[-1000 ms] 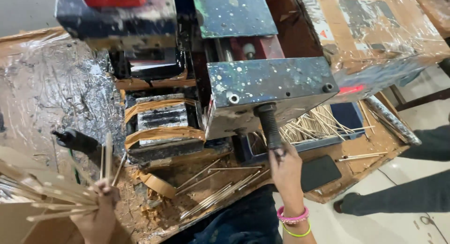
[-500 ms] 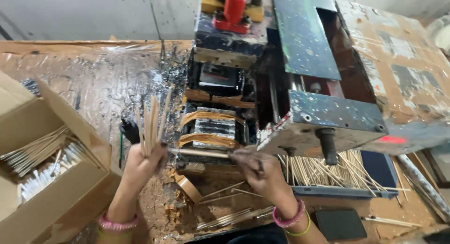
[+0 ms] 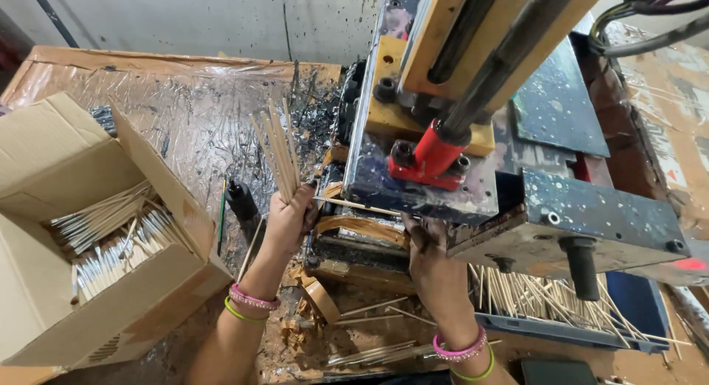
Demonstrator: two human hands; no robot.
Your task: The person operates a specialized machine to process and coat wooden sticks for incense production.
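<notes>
Head view, left hand (image 3: 289,219) gripping stick bundle (image 3: 277,152) — right hand (image 3: 428,248) under press (image 3: 443,134)

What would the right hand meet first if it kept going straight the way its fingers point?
The right hand points up into the press machine. It would likely meet the machine's dark lower edge first; depth is unclear.

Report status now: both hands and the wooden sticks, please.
Left hand grips bundle of thin wooden sticks, upright. Right hand feeding single stick under press machine. Nothing blocking.
</notes>
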